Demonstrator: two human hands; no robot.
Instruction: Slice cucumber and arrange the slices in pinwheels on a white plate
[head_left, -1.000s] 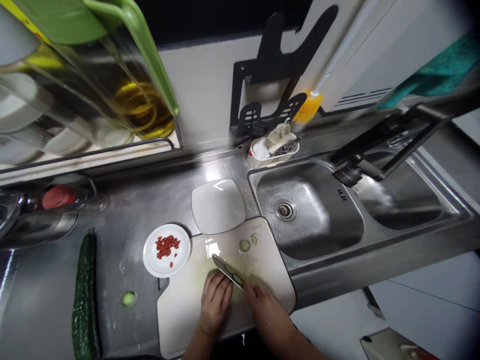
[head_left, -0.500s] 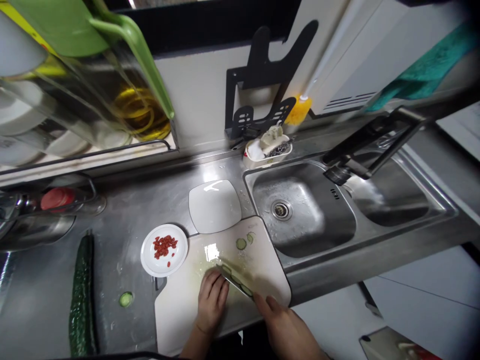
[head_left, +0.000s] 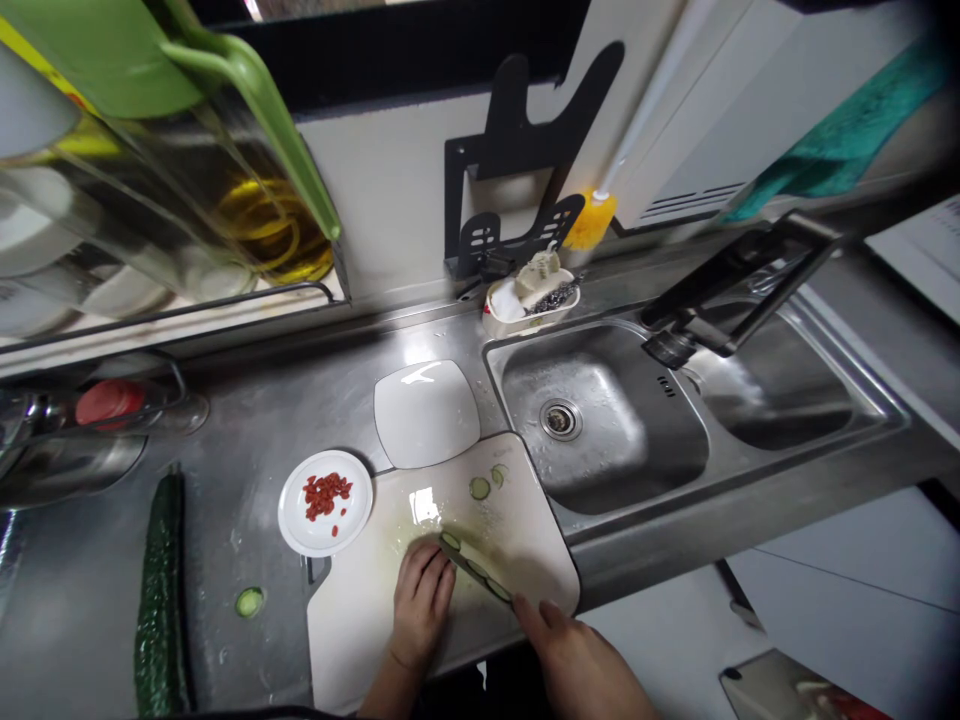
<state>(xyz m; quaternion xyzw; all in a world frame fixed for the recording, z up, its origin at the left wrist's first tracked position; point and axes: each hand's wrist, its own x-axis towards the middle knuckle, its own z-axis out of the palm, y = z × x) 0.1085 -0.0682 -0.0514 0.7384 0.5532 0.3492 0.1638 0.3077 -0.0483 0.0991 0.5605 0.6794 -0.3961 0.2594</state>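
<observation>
My right hand [head_left: 581, 652] grips a knife [head_left: 480, 574], its handle hidden in the fist. Several cucumber slices [head_left: 450, 541] lie along or cling to the blade's right face. My left hand [head_left: 424, 596] is closed on the white cutting board [head_left: 352, 620], fingers curled close beside the blade; whatever lies under them is hidden. Farther up the board are a round cucumber slice [head_left: 480, 488] and thin slivers [head_left: 499, 474].
A white plate with red berries [head_left: 330, 548] and a white square plate [head_left: 427, 410] adjoin the board. On the left counter are a whole cucumber [head_left: 159, 600] and a cut end [head_left: 249, 601]. A steel sink [head_left: 600, 420] with a black faucet [head_left: 712, 290] is right.
The knife's blade has tipped slightly, and the slices beside it show more clearly. Both hands stay nearly in place. The whole view has shifted a little.
</observation>
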